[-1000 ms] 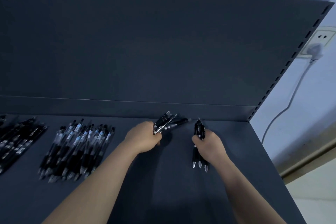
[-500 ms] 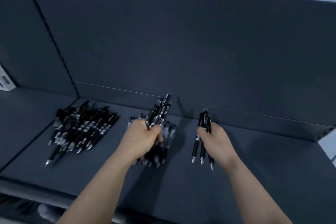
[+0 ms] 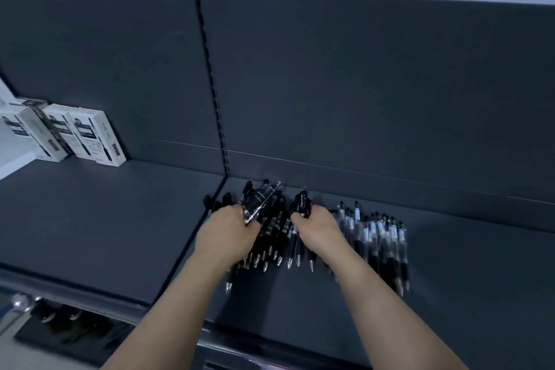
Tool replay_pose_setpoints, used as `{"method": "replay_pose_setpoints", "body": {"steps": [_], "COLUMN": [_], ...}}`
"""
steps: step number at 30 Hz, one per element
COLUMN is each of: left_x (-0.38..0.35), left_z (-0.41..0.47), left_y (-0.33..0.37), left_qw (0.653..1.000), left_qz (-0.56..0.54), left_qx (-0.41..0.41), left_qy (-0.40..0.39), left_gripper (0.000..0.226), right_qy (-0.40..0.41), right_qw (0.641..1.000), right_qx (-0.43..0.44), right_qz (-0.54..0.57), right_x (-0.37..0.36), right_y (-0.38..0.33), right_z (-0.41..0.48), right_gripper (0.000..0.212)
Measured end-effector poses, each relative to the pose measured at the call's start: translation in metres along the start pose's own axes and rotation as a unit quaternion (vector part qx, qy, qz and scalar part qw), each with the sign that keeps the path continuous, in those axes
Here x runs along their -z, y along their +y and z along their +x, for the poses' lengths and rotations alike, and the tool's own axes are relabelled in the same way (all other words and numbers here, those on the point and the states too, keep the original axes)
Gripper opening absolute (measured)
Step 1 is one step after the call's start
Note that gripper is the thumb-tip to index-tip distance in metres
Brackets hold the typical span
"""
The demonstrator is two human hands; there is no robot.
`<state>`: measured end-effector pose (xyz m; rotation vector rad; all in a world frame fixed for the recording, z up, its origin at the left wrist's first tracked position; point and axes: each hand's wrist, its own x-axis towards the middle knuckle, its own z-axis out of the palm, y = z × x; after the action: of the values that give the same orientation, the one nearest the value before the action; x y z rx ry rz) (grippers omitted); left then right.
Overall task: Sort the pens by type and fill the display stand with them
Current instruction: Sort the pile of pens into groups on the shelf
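My left hand [image 3: 228, 233] grips a bundle of black pens [image 3: 260, 199] that point up and to the right. My right hand [image 3: 317, 229] grips three black pens [image 3: 302, 203], tips down toward me. Both hands hover over a pile of all-black pens [image 3: 271, 245] lying on the dark shelf [image 3: 450, 279] of the display stand. To the right lies a second pile of pens with clear barrels and blue-white labels [image 3: 380, 242].
White pen boxes [image 3: 90, 137] stand at the back of the left shelf section [image 3: 105, 219]. A slotted upright [image 3: 213, 90] divides the dark back panels. Below the front edge at lower left sit a metal bar [image 3: 15, 306] and dark items.
My view and both hands have swung left along the shelf. The hands, still holding their pens, now sit over the black pen pile; the pen boxes have come into view.
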<state>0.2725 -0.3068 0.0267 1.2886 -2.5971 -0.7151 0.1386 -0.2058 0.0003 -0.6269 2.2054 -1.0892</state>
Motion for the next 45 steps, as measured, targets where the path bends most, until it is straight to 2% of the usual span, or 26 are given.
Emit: {"method": "replay_pose_setpoints", "body": {"steps": [3, 5, 10, 15, 18, 25, 30, 33, 37, 45], "left_x": [-0.004, -0.009, -0.014, -0.013, -0.010, -0.009, -0.010, -0.014, -0.020, -0.019], "left_z": [0.009, 0.014, 0.021, 0.019, 0.018, 0.013, 0.015, 0.016, 0.021, 0.037], "left_y": [-0.009, -0.012, -0.018, -0.017, -0.020, -0.034, -0.045, -0.050, -0.061, -0.072], "left_qw": [1.000, 0.999, 0.999, 0.997, 0.996, 0.997, 0.997, 0.998, 0.994, 0.985], "left_qz": [0.003, -0.013, -0.043, -0.057, -0.073, -0.049, -0.037, -0.025, -0.099, -0.153], "left_qx": [-0.013, -0.023, -0.025, -0.042, -0.040, -0.025, -0.004, 0.021, 0.043, 0.015], "left_qy": [-0.016, -0.019, -0.004, 0.019, 0.029, 0.061, 0.068, 0.052, -0.028, -0.071], "left_gripper": [0.019, 0.014, 0.031, 0.034, 0.040, 0.037, 0.059, 0.076, 0.088, 0.085], "right_qy": [0.023, 0.046, 0.080, 0.086, 0.091, 0.097, 0.114, 0.107, 0.064, 0.033], "right_qw": [0.999, 0.997, 0.993, 0.981, 0.975, 0.968, 0.966, 0.972, 0.994, 0.999], "right_qx": [-0.020, -0.022, -0.020, -0.016, -0.022, -0.028, -0.024, -0.028, -0.009, 0.008], "right_qz": [-0.030, -0.057, -0.086, -0.172, -0.202, -0.229, -0.232, -0.207, -0.084, 0.012], "right_x": [-0.017, -0.022, -0.026, -0.025, -0.028, -0.034, -0.040, -0.045, -0.058, -0.072], "right_y": [-0.002, -0.003, 0.004, 0.009, 0.009, 0.010, 0.007, 0.005, 0.006, -0.001], "right_z": [0.007, 0.006, 0.003, -0.002, -0.004, -0.006, -0.011, -0.015, -0.018, -0.011], "right_gripper": [0.037, 0.031, 0.035, 0.029, 0.038, 0.047, 0.062, 0.082, 0.096, 0.097]}}
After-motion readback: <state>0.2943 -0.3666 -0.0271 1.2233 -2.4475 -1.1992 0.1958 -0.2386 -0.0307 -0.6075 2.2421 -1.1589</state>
